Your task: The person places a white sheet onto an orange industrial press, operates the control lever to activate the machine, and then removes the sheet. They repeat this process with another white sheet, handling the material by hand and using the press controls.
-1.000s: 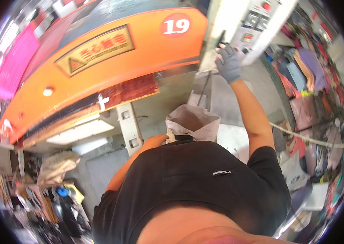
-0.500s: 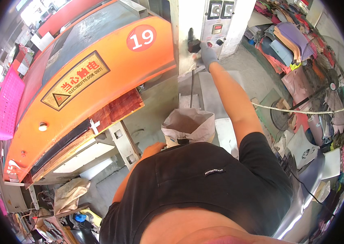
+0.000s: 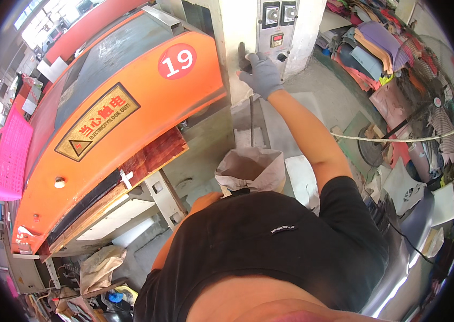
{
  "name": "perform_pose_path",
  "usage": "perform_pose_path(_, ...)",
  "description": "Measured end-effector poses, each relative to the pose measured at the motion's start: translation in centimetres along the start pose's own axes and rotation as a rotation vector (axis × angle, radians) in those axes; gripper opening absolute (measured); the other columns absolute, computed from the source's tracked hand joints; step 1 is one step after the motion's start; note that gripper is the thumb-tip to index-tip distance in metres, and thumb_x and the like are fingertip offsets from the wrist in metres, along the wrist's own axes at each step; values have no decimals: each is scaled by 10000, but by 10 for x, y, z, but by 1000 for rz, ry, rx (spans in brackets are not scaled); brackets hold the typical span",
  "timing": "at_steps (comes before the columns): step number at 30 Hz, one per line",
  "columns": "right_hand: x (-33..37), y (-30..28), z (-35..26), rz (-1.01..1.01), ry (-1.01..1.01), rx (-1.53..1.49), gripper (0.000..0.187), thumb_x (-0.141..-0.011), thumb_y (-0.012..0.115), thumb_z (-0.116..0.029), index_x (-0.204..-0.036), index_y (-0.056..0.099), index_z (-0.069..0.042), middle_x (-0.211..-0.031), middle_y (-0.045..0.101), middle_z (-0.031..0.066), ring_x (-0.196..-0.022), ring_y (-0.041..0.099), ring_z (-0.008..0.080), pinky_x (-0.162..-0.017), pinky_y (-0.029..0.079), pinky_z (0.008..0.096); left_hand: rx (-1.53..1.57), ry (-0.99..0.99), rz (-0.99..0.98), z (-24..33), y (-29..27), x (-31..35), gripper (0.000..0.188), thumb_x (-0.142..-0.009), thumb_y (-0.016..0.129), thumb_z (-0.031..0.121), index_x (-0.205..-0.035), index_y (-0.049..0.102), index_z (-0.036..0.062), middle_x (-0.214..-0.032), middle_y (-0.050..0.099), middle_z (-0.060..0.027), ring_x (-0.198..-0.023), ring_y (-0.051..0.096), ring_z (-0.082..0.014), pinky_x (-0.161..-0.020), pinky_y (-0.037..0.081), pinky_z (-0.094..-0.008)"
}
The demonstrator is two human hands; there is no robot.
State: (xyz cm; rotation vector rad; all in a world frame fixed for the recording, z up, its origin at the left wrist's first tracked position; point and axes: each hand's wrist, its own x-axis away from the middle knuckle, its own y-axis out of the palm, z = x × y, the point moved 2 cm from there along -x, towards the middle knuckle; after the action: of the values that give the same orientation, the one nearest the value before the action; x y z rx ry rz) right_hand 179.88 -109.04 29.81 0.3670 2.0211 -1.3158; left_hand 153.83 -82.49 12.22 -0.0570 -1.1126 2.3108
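My right hand (image 3: 263, 76), in a grey glove, reaches forward to a white machine post. Its thumb and fingers close around a black handle (image 3: 245, 63), of which only part shows between them. Just to the right of this hand is the control panel (image 3: 273, 47), with two dials at its top, a small display and a dark knob. My left hand (image 3: 208, 200) is low beside my waist, at the left of an open beige cloth bag (image 3: 251, 170). My chest and the bag hide its fingers.
A large orange machine cover (image 3: 146, 94) fills the left, above a reddish-brown board (image 3: 157, 155). A pink plastic basket (image 3: 9, 155) stands at far left. On the right are a fan (image 3: 435, 104), a pale rope (image 3: 398, 140) and heaps of coloured sheet scraps (image 3: 371, 53).
My right hand has moved left from the panel's lower buttons onto the black handle. The whole view has shifted slightly; my left hand stays by my waist.
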Motion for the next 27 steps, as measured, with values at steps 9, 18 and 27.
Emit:
perform_pose_path(9,38,85,48,-759,562,-391,337,-782,517,-355,-813,600,-30,-841,625,193,-788,615,336,-678,478,415,150,22,9,5,-5,-8,391,-806,557,287,-1130,533,71,-1068,586,-141,-1014,545,-325,-859,421,-393)
perform_pose_path(18,-4,-10,0,3,77,-59,444,-732,633,-376,-998,531,-35,-989,573,196,-891,575,331,-737,455,408,44,38,-33,8,-27,-36,373,-819,600,285,-1127,537,85,-1063,598,-103,-931,593,-258,-784,475,-365)
perform_pose_path(27,42,74,37,-917,907,-780,401,-820,486,-361,-976,549,3,-1034,598,139,-961,575,327,-801,457,409,4,282,-87,44,-33,-71,341,-814,600,248,-1094,538,64,-1015,603,-99,-909,594,-250,-766,482,-352)
